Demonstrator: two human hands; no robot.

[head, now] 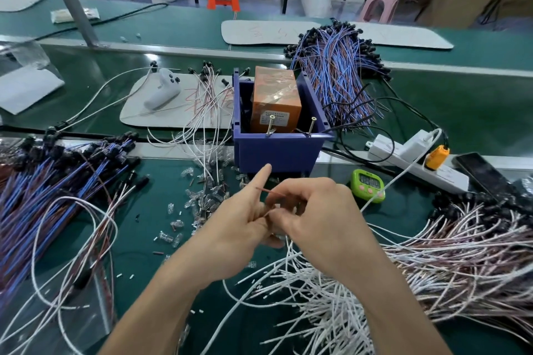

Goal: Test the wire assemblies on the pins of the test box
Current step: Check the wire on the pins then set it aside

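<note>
The blue test box (277,150) stands at the middle of the green table, with an orange block (275,101) inside and two brass pins (271,124) at its front rim. Just in front of it my left hand (236,228) and my right hand (320,216) meet. Both pinch a thin red-brown wire (269,192) whose end points up left; my left forefinger sticks out straight toward the box. White wires run down from under my right hand.
Bundles of blue and brown wires lie at the left (43,196) and behind the box (337,72). A pile of white and pink wires (432,262) fills the right front. A green timer (367,186), a power strip (415,158), a phone (484,173) and loose clear caps (202,196) lie around.
</note>
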